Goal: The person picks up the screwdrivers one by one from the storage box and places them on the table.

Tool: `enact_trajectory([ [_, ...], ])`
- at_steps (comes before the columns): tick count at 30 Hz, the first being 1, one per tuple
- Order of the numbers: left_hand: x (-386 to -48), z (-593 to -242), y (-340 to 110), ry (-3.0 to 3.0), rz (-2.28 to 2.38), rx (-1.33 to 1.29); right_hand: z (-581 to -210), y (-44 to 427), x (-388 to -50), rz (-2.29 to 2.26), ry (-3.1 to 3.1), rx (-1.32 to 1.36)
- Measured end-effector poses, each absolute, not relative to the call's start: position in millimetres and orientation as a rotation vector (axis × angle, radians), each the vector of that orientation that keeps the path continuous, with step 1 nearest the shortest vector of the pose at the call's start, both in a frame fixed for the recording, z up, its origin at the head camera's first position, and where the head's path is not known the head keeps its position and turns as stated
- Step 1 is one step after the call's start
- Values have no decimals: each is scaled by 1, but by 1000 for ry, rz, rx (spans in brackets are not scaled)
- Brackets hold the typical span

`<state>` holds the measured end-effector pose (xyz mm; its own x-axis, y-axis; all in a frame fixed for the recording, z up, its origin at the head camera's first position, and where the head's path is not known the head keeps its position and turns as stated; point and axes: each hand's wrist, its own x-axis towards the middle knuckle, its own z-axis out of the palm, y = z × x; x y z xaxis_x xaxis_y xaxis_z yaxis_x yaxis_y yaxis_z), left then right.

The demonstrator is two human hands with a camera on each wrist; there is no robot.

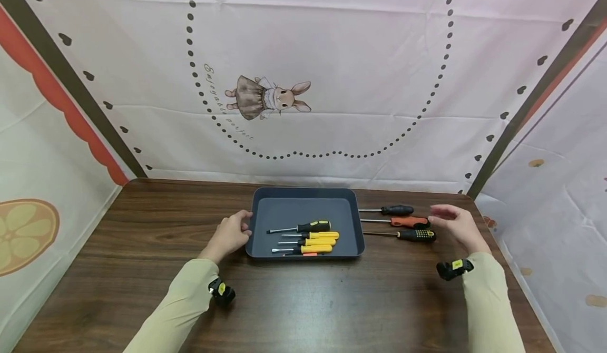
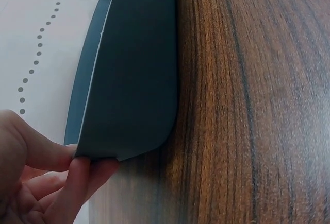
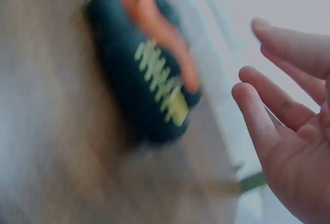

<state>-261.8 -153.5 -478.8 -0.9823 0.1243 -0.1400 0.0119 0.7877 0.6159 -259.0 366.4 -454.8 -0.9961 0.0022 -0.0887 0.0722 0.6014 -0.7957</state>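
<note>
A dark grey-blue tray (image 1: pixel 280 208) stands on the brown table; the left hand (image 1: pixel 229 235) pinches its left rim, and in the left wrist view the thumb and fingers of the left hand (image 2: pixel 56 177) hold the tray's edge (image 2: pixel 129 80). Inside lie a black-and-yellow screwdriver (image 1: pixel 314 226) and several yellow-handled ones (image 1: pixel 317 248). To the tray's right are a black screwdriver (image 1: pixel 397 210), an orange-and-black one (image 1: pixel 403 222) and a black one with yellow dots (image 1: pixel 416 235). Just right of these handles the right hand (image 1: pixel 457 226) hovers with fingers apart, holding nothing; the right wrist view shows the right hand (image 3: pixel 294 95) beside the blurred dotted handle (image 3: pixel 136 74).
Bare wooden table (image 1: pixel 308 305) extends in front of the tray and to its left. Behind the table hangs a white cloth (image 1: pixel 351 79) printed with a rabbit, and more printed cloth (image 1: pixel 559 200) flanks the sides. Each wrist wears a small black camera.
</note>
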Motion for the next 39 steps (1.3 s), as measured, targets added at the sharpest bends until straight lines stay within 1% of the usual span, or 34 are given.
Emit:
enact_trajectory([
  [7, -262, -481, -153, 2799, 980, 90, -429, 322, -276, -1483, 2634, -155],
  [17, -261, -483, -152, 2795, 997, 88, -424, 247, -306, -1529, 2437, -440],
  [23, -261, -483, -152, 2795, 1001, 76, -433, 205, -311, -1481, 2362, -462],
  [28, -262, -483, -152, 2795, 1011, 77, -442, 179, -309, -1355, 2392, -481],
  [39, -262, -484, -155, 2806, 1018, 81, -467, 150, -308, -1100, 2462, -549],
])
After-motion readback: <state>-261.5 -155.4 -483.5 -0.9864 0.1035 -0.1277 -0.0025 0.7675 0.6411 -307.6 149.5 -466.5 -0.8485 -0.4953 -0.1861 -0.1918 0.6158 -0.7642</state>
